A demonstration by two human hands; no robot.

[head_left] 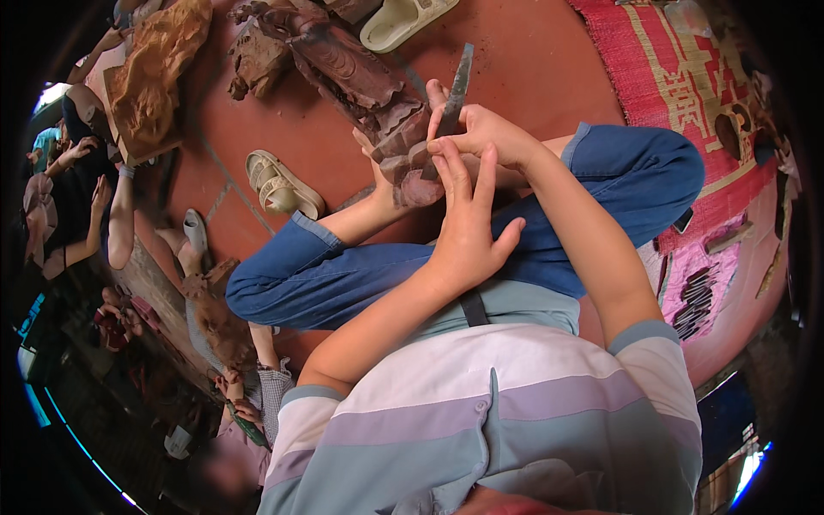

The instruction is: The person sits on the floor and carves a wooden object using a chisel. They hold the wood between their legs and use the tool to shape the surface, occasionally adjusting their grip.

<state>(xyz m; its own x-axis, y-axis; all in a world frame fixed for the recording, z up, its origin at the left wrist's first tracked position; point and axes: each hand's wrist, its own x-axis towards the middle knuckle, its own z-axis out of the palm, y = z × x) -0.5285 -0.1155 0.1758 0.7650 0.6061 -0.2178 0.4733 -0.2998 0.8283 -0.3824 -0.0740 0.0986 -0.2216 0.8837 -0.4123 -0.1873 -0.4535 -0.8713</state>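
Observation:
A dark brown carved wooden figure (pixel 348 73) lies on the floor before me, its narrower end reaching between my bare feet. My right hand (pixel 491 136) is closed around a flat, tapered grey metal file (pixel 457 90), whose pointed end sticks up and away from me. The file's near part crosses over the carving's near end. My left hand (pixel 463 245) has its fingers stretched out and thumb apart. Its fingertips reach the file's near part beside my right fingers; whether they press on file or wood I cannot tell.
More carved wood (pixel 159 77) lies at the far left. A beige sandal (pixel 283 184) and a pale slipper (pixel 403 24) rest on the red tiled floor. At right is a red patterned mat (pixel 687 103), with several dark tools (pixel 697 302) on pink cloth. Other people work at left.

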